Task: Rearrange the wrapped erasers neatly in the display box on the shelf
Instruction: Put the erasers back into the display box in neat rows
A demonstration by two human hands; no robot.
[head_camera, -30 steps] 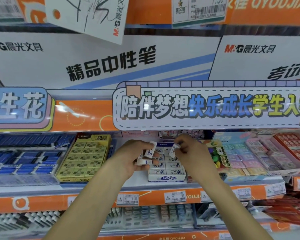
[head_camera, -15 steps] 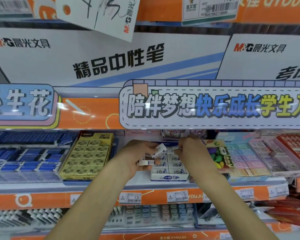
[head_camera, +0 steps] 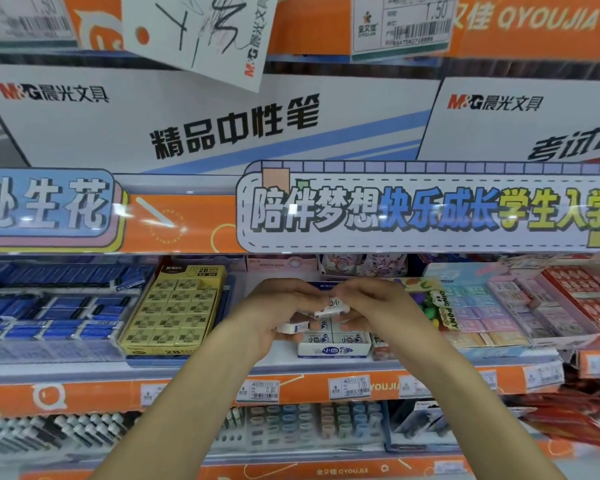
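Observation:
A white and blue display box (head_camera: 333,350) of wrapped erasers sits on the middle shelf, with two front erasers (head_camera: 335,338) lying flat in it. My left hand (head_camera: 274,317) hovers over the box's left side and grips a wrapped eraser (head_camera: 293,327) low in its fingers. A second wrapped eraser (head_camera: 331,310) is pinched between the fingertips of both hands above the box. My right hand (head_camera: 378,308) holds it from the right. Both hands hide the box's back rows.
A yellow box of 2B erasers (head_camera: 174,310) stands left of the display box, blue packs (head_camera: 49,313) further left. A Ding Pony pack (head_camera: 440,306) and pastel eraser trays (head_camera: 506,306) lie to the right. The orange shelf edge (head_camera: 309,386) carries price tags.
My hands have come together over the box. The eraser that my right hand held is gone from it. The tilted eraser at my left fingertips now sits between both hands.

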